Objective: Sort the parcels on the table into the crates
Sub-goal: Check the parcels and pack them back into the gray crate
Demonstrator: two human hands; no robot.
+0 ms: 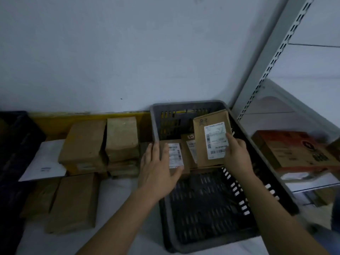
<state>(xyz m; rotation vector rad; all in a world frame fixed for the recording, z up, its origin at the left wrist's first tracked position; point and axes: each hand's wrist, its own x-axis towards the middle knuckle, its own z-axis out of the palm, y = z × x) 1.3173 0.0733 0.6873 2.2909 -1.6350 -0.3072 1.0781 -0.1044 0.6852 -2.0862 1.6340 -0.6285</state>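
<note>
A dark grey slatted crate stands on the table at the right. My right hand grips a brown parcel with a white shipping label and holds it upright inside the crate's far half. My left hand reaches over the crate's left wall, thumb and fingers around a second labelled brown parcel lying in the crate. A third small parcel stands between them. Stacks of brown parcels wait on the table to the left.
A white envelope lies at the far left beside a black crate. More flat brown parcels lie near the front. A metal shelf rack at the right carries a red-and-brown carton. A wall is close behind.
</note>
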